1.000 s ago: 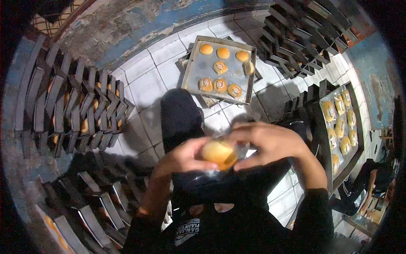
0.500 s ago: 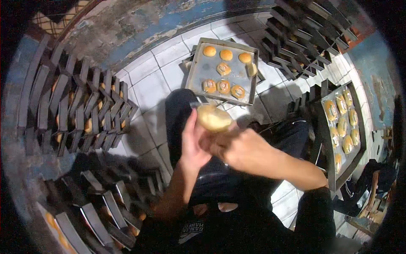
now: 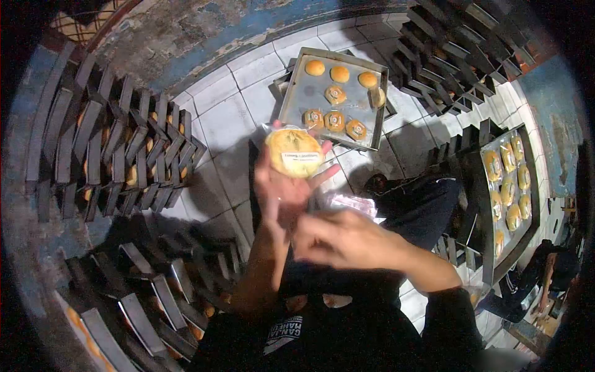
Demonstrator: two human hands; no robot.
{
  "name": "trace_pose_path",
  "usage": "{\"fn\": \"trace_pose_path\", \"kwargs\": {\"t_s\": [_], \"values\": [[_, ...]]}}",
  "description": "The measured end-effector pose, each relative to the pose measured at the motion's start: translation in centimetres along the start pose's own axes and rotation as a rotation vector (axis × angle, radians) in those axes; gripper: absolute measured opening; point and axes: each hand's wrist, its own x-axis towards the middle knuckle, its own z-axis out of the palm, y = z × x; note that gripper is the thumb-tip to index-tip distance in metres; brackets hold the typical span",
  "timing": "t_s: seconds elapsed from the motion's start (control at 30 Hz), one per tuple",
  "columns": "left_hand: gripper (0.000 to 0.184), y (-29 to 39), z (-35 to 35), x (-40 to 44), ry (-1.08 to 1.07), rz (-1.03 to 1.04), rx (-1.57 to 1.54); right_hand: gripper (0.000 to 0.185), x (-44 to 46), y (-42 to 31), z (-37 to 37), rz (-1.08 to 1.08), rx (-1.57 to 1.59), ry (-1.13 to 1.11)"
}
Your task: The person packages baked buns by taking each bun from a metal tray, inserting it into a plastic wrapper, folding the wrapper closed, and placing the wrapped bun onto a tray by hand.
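A round pale-yellow bun [image 3: 294,152] in a clear plastic bag lies on the fingers of my left hand [image 3: 286,197], which is turned palm up. Dark print runs on a light band across the bag's front. My left thumb is beside the bun, and other fingers stick out past its right side. Just below and to the right, my right hand [image 3: 338,240] is near my left wrist with its fingers curled in and blurred; what they hold, if anything, is hidden. Beyond it a bundle of printed plastic [image 3: 353,204] rests on my lap.
Ahead on the tiled floor stands a metal tray [image 3: 354,118] with bare and bagged buns. Another tray [image 3: 534,204] of bagged buns leans at the right. Stacked dark trays rise at the left [image 3: 114,149], lower left [image 3: 139,310] and upper right [image 3: 462,56].
The bun has turned, so its printed side faces me, and it has moved slightly left and up. My right hand has drawn away from it, downward toward my body.
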Motion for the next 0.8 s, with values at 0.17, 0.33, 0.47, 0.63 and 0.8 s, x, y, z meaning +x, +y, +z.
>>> {"fn": "trace_pose_path", "kwargs": {"t_s": [0.17, 0.33, 0.47, 0.63, 0.8], "values": [[0.074, 3.0, -0.8, -0.8, 0.114, 0.047, 0.060, 0.022, -1.3, -0.5, -3.4, 0.072, 0.243, 0.090], [0.079, 3.3, -1.0, -3.1, 0.051, 0.011, -0.214, 0.030, 4.2, 3.0, -0.8, -0.102, -0.321, 0.518], [0.066, 4.5, -4.4, -6.1, 0.138, 0.145, 0.823, 0.018, 4.9, 3.8, -1.9, -0.165, -0.075, 0.578], [0.043, 5.4, -3.8, -6.6, 0.248, 0.295, 1.190, 0.014, 3.4, 7.8, -0.8, 0.138, 0.097, 0.589], [0.034, 5.2, -3.5, -5.4, 0.227, 0.333, 1.413, 0.017, 3.1, 7.8, -1.2, 0.230, 0.123, 0.570]]}}
